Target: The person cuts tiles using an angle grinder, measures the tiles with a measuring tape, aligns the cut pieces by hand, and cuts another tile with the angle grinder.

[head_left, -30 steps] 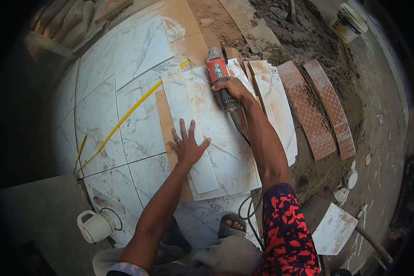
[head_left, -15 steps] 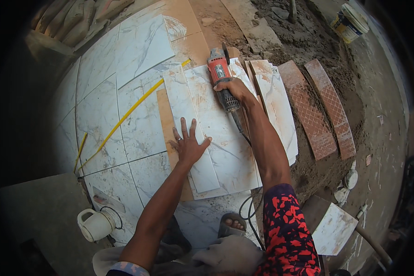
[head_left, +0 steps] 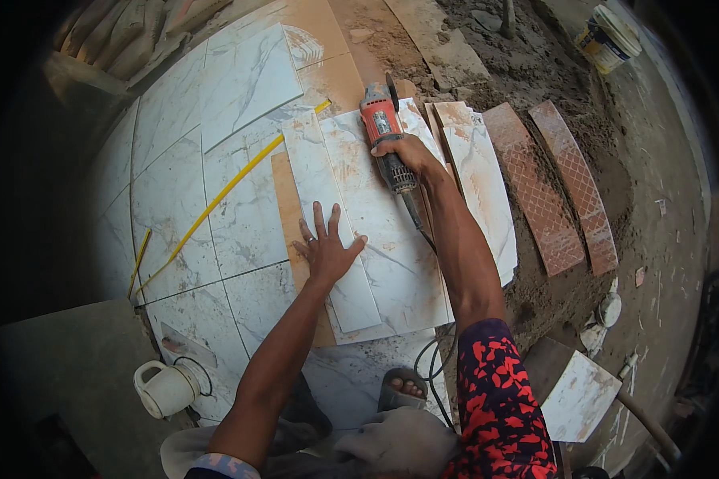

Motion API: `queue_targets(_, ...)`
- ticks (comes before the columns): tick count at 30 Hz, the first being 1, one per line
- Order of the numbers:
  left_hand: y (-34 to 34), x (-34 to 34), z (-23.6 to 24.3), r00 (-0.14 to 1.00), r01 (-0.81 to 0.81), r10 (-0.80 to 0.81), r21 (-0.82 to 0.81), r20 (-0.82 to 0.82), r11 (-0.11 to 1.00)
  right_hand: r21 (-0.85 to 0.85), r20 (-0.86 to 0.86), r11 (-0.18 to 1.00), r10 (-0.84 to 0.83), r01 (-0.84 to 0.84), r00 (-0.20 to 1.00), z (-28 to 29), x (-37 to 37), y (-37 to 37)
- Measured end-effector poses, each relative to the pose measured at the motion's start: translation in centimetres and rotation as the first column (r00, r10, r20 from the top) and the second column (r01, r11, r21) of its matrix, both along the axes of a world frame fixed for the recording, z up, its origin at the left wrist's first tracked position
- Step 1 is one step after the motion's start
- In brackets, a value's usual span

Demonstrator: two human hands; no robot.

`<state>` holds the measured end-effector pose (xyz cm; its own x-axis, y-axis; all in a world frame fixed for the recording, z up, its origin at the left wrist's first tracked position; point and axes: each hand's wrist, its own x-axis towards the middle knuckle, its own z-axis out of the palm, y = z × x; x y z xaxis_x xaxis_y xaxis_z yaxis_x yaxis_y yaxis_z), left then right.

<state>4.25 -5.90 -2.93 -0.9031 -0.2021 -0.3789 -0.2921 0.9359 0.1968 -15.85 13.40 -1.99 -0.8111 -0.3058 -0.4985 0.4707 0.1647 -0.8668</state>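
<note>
My right hand [head_left: 407, 154] is wrapped round the body of a red and black angle grinder [head_left: 382, 124]. The grinder lies over the far part of a white marbled tile [head_left: 391, 271], its dark disc at the far end. Spread flat, my left hand [head_left: 327, 251] presses on a narrow white tile strip [head_left: 351, 299] that rests on top of that tile. A brown tile edge [head_left: 291, 215] shows under the strip's left side. The grinder's black cable [head_left: 414, 214] runs back beneath my right forearm.
A yellow tape measure [head_left: 224, 195] lies across the tiled floor [head_left: 176, 184] at left. A white jug [head_left: 168, 389] and a trowel [head_left: 188, 345] are near left. Stacked tiles [head_left: 483, 184], patterned brown tile pieces [head_left: 533, 191] and a bucket [head_left: 607, 40] are at right. Cable loops lie near my foot.
</note>
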Motion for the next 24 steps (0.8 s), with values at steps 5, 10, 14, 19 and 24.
queue_targets(5, -0.2, 0.1, -0.2, 1.0, 0.004, -0.004, -0.007, -0.009, 1.0, -0.012, 0.009, 1.0, 0.0, 0.001, 1.0, 0.5, 0.6, -0.1)
queue_targets(10, 0.0, 0.1, -0.1, 1.0, 0.001, -0.001, 0.006, -0.021, 1.0, 0.017, -0.024, 1.0, 0.001, 0.0, 1.0, 0.4, 1.0, 0.1)
queue_targets(14, -0.1, 0.1, -0.1, 0.999, -0.005, 0.006, 0.024, -0.043, 1.0, 0.012, -0.03, 1.0, -0.009, 0.009, 1.0, 0.6, 1.1, 0.1)
queue_targets(19, 0.0, 0.0, 0.1, 1.0, -0.013, 0.014, 0.028, -0.023, 1.0, -0.011, 0.016, 1.0, -0.006, 0.006, 1.0, 0.7, 0.8, 0.1)
queue_targets(24, 0.0, 0.0, 0.2, 1.0, 0.0, 0.0, -0.006, 0.008, 1.0, -0.012, -0.018, 1.0, 0.006, -0.006, 1.0, 0.2, 1.2, 0.4)
